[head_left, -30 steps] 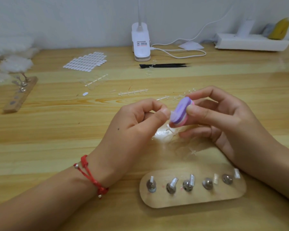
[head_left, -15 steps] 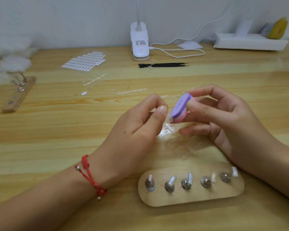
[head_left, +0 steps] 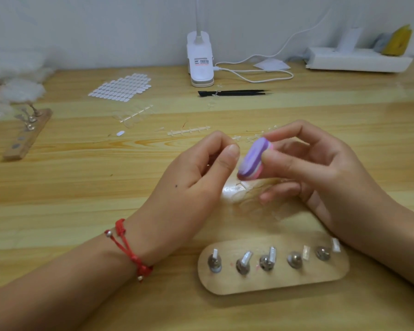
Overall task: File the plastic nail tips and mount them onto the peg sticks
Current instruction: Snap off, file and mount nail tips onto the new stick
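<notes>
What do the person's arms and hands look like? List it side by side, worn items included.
Both forearms are bare, with no sleeves in view and no gloves. The left hand has a red cord bracelet at its wrist, made of two knotted strands with small silvery beads. The right hand and its wrist show no ring, watch or band.

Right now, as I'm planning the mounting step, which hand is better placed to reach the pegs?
Probably the left hand: its fingers pinch, apparently on the hidden tip, while the right hand grips the purple file.
</notes>
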